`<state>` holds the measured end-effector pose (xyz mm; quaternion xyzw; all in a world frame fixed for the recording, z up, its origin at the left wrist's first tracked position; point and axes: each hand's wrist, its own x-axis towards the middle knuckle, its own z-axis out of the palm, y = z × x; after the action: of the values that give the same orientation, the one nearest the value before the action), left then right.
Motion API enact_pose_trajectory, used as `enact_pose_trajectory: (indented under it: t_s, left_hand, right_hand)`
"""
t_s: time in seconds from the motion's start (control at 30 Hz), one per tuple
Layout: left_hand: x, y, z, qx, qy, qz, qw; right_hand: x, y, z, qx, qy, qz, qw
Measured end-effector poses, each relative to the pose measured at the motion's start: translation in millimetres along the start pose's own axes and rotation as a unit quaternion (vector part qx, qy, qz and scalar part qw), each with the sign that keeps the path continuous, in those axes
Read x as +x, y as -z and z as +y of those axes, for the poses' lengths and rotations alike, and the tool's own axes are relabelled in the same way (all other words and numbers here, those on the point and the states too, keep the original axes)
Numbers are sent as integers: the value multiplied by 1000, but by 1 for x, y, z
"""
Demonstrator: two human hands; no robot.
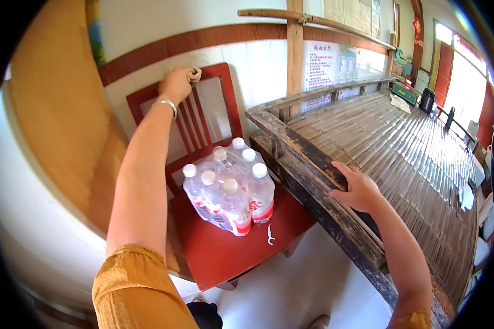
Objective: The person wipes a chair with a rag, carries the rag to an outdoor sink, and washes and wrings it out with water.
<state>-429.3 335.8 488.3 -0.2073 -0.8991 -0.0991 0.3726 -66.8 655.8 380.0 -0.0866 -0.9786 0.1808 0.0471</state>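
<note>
**Left hand (175, 85) on cloth (194, 76) at chair (233, 107)**

Clenched on cloth at chair's top, 11 o'clock in view. Right hand (359, 188), fingers spread, rests on frame (299, 141), 3 o'clock. Bottles (235, 209) on seat (217, 263), 5 o'clock from left hand; white strip (270, 234) just beside.

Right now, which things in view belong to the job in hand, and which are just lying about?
Likely in the job:
- tan cloth, bunched in the left hand
- red wooden chair, left hand at its top rail
- dark wooden rail, under the right hand

Seemingly lying about:
- wrapped bottle pack, on the seat
- small white strip, beside it
- green box, far right
</note>
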Motion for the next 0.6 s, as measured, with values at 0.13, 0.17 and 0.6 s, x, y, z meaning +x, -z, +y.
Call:
enact_pose_trajectory:
  t_s: [0.13, 0.17, 0.6]
  left_hand:
    - [-24, 12, -15, -615, 251, 46, 746]
    - [-46, 41, 0, -720, 273, 53, 636]
    - [-381, 260, 92, -900, 303, -183, 253]
  right_hand:
    - [-1, -6, 5, 2, 33, 39, 999]
    - [0, -6, 5, -6, 23, 43, 999]
    - [-125, -74, -33, 104, 129, 246, 955]
